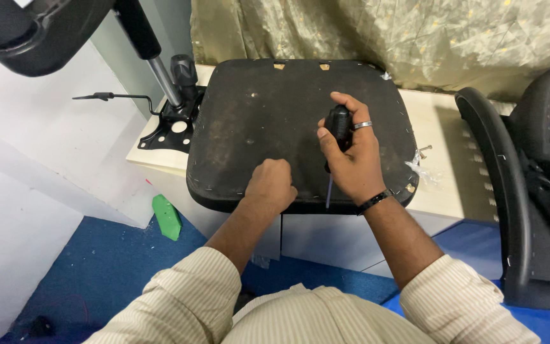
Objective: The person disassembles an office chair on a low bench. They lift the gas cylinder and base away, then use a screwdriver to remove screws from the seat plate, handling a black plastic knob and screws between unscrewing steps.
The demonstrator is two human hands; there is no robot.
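The right hand (350, 159) grips a black-handled screwdriver (337, 130) upright over the black upturned fabric-covered seat pad (268, 108), where the fisted left hand (270, 185) rests just beside it.

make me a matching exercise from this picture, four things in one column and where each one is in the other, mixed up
Things:
1. screwdriver
2. green plastic piece
3. metal bracket
4. left hand

Places:
A. on the blue floor by the white cabinet
B. fist resting near the front edge of the black seat pad
C. gripped in the right hand, tip pointing down
D. on the tabletop, left of the seat pad

Pairs: 1-C, 2-A, 3-D, 4-B
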